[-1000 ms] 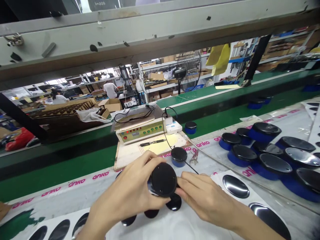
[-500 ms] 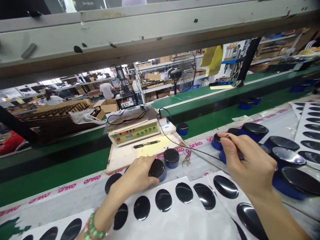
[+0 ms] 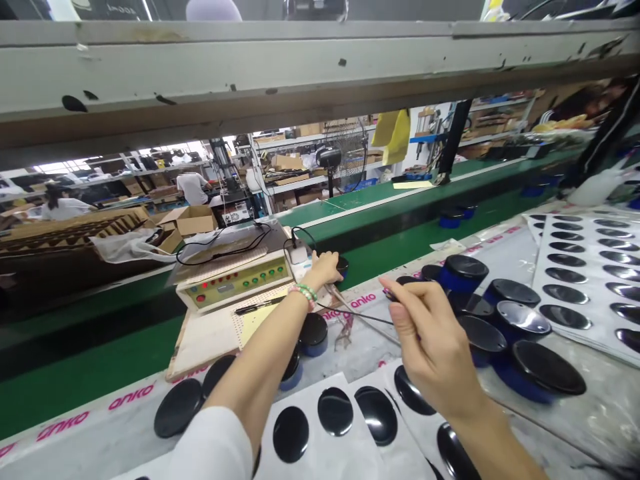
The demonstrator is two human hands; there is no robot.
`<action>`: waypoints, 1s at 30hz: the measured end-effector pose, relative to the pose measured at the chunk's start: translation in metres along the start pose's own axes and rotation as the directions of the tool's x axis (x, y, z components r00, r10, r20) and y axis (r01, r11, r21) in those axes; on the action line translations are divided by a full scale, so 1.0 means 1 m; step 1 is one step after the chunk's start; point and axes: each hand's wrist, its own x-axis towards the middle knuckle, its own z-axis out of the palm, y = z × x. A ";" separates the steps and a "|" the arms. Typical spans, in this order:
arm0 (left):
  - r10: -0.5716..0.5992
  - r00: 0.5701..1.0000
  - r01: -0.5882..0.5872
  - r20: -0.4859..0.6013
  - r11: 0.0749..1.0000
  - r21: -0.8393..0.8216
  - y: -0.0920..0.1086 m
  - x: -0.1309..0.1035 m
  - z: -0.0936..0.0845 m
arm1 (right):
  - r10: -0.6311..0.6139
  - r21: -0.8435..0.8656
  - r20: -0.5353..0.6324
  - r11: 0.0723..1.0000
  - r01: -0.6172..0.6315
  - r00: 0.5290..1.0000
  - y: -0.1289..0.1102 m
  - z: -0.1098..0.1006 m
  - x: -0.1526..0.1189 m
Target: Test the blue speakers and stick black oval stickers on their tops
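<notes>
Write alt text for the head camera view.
The left hand reaches out to a round blue speaker on the green belt. The right hand pinches a thin black cable above sheets of black discs.

Tester box (image 3: 235, 280): behind the pen (image 3: 260, 305), left of the round units (image 3: 500, 320).
Disc sheet (image 3: 345, 427): nearest edge, before the tester box.
Conveyor (image 3: 400, 227): behind everything.

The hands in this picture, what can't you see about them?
- Head view: left hand covers most of the round black-and-blue unit it reaches.
- Head view: right hand pinches a thin black cable; the cable's end is hidden by the fingers.
- Tester labels: too small.
</notes>
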 end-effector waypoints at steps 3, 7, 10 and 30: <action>0.071 0.997 -0.064 0.022 0.972 -0.226 0.003 -0.023 -0.016 | 0.028 0.047 0.008 0.998 -0.028 1.000 -0.001 -0.001 0.000; 0.162 0.984 -0.103 0.070 0.849 -0.519 0.011 -0.109 -0.042 | -0.008 0.147 0.001 0.989 0.008 1.000 -0.022 -0.006 -0.003; 0.103 0.989 0.013 0.110 0.669 -0.743 0.009 -0.186 -0.050 | -0.051 0.200 0.049 0.979 0.040 0.997 -0.050 -0.008 -0.008; -0.132 0.966 0.002 -0.222 0.864 -0.504 -0.014 -0.280 -0.049 | -0.246 0.123 0.204 0.967 0.224 0.948 -0.091 0.015 -0.022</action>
